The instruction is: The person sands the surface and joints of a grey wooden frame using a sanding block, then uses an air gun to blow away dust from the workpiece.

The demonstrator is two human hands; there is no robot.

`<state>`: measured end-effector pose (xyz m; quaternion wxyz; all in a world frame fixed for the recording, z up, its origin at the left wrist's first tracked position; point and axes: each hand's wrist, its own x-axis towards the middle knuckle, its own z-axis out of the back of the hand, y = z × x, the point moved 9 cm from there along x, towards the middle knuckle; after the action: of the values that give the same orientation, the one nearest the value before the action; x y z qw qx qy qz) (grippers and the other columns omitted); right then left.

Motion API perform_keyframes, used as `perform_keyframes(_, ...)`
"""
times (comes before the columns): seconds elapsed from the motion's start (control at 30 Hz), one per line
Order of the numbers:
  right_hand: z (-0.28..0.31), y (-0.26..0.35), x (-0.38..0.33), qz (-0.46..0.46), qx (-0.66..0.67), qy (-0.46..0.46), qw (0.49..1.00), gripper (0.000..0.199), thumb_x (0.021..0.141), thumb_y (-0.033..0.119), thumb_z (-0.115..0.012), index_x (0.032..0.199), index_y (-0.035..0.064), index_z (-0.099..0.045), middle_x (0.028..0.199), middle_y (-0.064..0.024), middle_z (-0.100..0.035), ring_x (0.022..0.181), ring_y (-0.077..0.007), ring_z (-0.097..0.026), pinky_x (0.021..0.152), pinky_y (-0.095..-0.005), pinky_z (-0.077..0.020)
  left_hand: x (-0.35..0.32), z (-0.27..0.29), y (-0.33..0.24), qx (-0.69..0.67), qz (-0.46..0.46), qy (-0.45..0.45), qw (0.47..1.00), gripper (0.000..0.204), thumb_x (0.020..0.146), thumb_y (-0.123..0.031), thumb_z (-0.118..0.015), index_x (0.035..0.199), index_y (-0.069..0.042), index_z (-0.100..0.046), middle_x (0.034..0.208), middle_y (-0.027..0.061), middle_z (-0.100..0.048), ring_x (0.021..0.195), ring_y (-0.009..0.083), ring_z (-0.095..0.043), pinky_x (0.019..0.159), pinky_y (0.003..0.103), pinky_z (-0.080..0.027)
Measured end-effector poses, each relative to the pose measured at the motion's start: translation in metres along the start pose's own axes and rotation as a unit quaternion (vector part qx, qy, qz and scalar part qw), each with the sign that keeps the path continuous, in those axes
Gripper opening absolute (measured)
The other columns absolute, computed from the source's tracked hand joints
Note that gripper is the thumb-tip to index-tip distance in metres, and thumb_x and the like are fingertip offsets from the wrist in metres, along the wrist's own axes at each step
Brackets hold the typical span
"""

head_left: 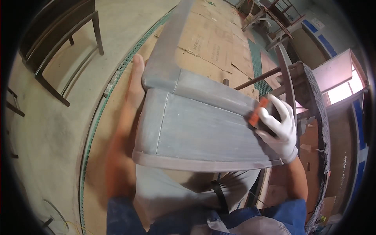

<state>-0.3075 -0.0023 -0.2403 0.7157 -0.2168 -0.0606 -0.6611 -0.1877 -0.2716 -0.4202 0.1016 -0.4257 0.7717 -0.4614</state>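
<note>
Currently I have the white-gloved right hand [282, 131], at the right of the frame, curled closed around an orange block [259, 112], which looks blurred and sits against the right end of the grey panel [203, 127] that fills the centre. My bare left hand [136, 88] lies along the panel's left edge, left of centre, but I cannot tell how far it is closed, as most of its fingers are hidden; a dark chair [58, 27] stands at upper left, and cardboard [211, 43] lies at top centre.
</note>
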Motion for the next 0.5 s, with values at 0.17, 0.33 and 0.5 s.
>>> perform_keyframes(0.17,-0.023,0.050,0.074,0.072,0.066,-0.076,0.992,0.039,0.077,0.022,-0.082,0.115,0.0174,-0.071,0.116,-0.0134,-0.062,0.092,-0.0322,-0.063,0.077,-0.0452,-0.0514,-0.009,0.004,0.004,-0.095,0.062,-0.096,0.989,0.075,0.104,-0.072,-0.040,0.127,-0.005,-0.064,0.114,0.0099,-0.070,0.101,0.0203,-0.065,0.095,0.036,-0.053)
perform_keyframes(0.33,-0.021,0.023,0.045,0.078,0.121,-0.121,0.982,0.032,0.081,0.020,-0.078,0.112,0.0171,-0.069,0.109,-0.0091,-0.062,0.092,-0.0291,-0.063,0.075,-0.0434,-0.0511,-0.019,0.004,-0.012,-0.143,0.097,-0.094,0.980,0.074,0.106,-0.070,-0.036,0.132,-0.005,-0.060,0.124,0.0133,-0.066,0.112,0.0227,-0.062,0.101,0.042,-0.050)
perform_keyframes(0.5,0.037,-0.148,-0.181,-0.093,-0.093,-0.032,0.991,0.059,0.067,0.014,-0.088,0.124,0.0189,-0.073,0.129,-0.0159,-0.067,0.111,-0.0363,-0.067,0.091,-0.0478,-0.0543,0.014,0.070,0.001,0.040,0.152,-0.104,0.982,0.079,0.107,-0.071,-0.033,0.152,-0.008,-0.047,0.141,0.0131,-0.058,0.126,0.0265,-0.058,0.108,0.040,-0.047)
